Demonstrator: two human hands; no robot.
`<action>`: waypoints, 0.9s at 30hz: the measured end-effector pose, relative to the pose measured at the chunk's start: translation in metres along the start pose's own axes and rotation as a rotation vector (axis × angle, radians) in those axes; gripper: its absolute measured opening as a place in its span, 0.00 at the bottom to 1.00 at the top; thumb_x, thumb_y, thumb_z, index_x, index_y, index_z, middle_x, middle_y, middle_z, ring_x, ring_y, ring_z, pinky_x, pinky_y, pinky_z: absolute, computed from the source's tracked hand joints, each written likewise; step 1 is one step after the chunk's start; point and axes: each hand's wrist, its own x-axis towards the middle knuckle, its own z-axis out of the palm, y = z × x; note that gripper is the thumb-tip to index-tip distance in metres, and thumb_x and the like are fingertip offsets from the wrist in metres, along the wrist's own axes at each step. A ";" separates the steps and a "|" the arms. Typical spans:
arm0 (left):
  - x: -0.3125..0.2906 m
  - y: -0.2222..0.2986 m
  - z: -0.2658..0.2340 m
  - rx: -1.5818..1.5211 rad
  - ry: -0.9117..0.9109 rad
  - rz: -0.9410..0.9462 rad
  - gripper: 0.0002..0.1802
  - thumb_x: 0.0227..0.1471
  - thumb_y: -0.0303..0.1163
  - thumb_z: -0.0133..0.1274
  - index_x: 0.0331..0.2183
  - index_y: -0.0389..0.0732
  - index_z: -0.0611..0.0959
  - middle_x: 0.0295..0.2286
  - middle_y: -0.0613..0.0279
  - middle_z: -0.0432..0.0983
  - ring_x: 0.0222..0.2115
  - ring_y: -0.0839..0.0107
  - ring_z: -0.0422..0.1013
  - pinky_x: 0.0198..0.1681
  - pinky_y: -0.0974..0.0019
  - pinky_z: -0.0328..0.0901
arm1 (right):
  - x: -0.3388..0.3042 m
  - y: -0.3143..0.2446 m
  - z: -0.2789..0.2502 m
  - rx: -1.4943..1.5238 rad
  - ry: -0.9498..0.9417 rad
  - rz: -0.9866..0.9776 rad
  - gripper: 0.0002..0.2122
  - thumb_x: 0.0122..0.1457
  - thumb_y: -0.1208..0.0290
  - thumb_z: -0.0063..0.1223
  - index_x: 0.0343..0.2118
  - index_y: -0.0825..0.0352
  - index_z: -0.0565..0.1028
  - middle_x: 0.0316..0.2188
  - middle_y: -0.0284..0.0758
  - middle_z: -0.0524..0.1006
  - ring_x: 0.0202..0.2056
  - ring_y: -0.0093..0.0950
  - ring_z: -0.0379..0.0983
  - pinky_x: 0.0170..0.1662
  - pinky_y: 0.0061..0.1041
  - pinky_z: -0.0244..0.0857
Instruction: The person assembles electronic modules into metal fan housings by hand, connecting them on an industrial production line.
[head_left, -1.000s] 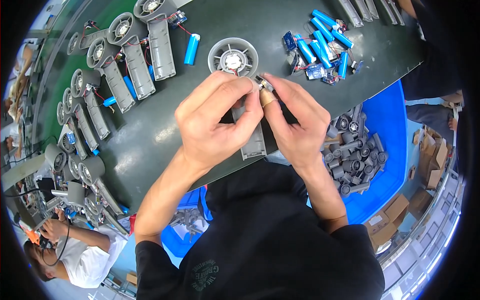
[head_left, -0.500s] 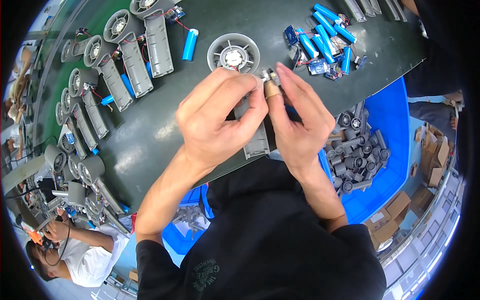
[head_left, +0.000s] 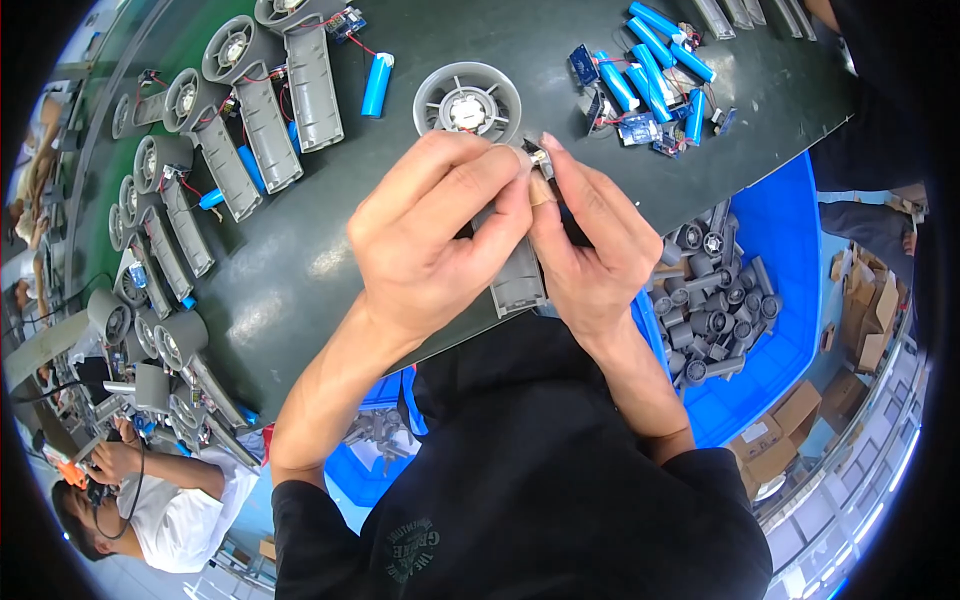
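Grey fan housing [head_left: 467, 112] is lying beneath the left hand [head_left: 435, 225], fingers closed, contents hidden, the right hand [head_left: 592, 240] pinching a small part [head_left: 541, 160]

Grey fan housing [head_left: 467, 110]; blue batteries [head_left: 617, 82]; dark-green table [head_left: 290, 270]; black shirt [head_left: 570, 480].

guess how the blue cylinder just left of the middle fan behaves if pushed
The blue cylinder would probably roll, being rounded on a flat table. Its red wire would likely flex, perhaps tugging the circuit board.

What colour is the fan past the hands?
Grey with a white middle. The fan shows best in the head view.
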 end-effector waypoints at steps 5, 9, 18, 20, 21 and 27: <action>0.002 -0.001 -0.004 -0.033 -0.060 -0.023 0.10 0.39 0.17 0.64 0.29 0.36 0.84 0.26 0.60 0.77 0.24 0.67 0.75 0.26 0.70 0.70 | 0.001 0.003 0.001 -0.015 0.016 -0.052 0.16 0.48 0.81 0.66 0.42 0.73 0.80 0.33 0.42 0.81 0.30 0.33 0.80 0.32 0.26 0.74; 0.006 0.000 -0.009 -0.007 -0.131 0.021 0.09 0.42 0.15 0.62 0.31 0.32 0.84 0.29 0.57 0.79 0.25 0.72 0.75 0.27 0.73 0.70 | 0.001 0.004 0.002 -0.014 0.011 -0.070 0.15 0.47 0.80 0.66 0.41 0.73 0.80 0.32 0.41 0.82 0.29 0.34 0.80 0.32 0.26 0.74; 0.008 -0.001 -0.012 -0.038 -0.139 -0.019 0.10 0.41 0.16 0.63 0.31 0.33 0.84 0.27 0.58 0.77 0.24 0.68 0.75 0.27 0.70 0.70 | 0.012 0.012 0.001 -0.063 0.029 -0.207 0.14 0.43 0.80 0.66 0.36 0.71 0.81 0.29 0.37 0.81 0.27 0.32 0.79 0.29 0.25 0.73; 0.008 -0.001 -0.013 -0.051 -0.151 -0.047 0.09 0.41 0.15 0.62 0.31 0.32 0.84 0.27 0.58 0.77 0.24 0.69 0.75 0.27 0.71 0.70 | 0.014 0.013 0.002 -0.063 0.036 -0.224 0.14 0.42 0.80 0.65 0.36 0.71 0.81 0.28 0.36 0.81 0.26 0.31 0.79 0.28 0.25 0.73; 0.008 -0.001 -0.012 -0.051 -0.152 -0.047 0.09 0.41 0.15 0.62 0.31 0.32 0.84 0.27 0.58 0.77 0.24 0.69 0.75 0.27 0.71 0.70 | 0.015 0.015 0.002 -0.060 0.040 -0.246 0.14 0.42 0.80 0.65 0.35 0.71 0.81 0.28 0.36 0.81 0.25 0.31 0.79 0.27 0.24 0.73; 0.009 0.002 -0.014 -0.087 -0.160 -0.087 0.09 0.42 0.15 0.62 0.31 0.32 0.84 0.26 0.58 0.78 0.23 0.71 0.75 0.27 0.72 0.70 | 0.015 0.016 0.001 -0.063 0.035 -0.296 0.13 0.41 0.81 0.64 0.34 0.72 0.81 0.26 0.34 0.80 0.24 0.29 0.78 0.25 0.23 0.71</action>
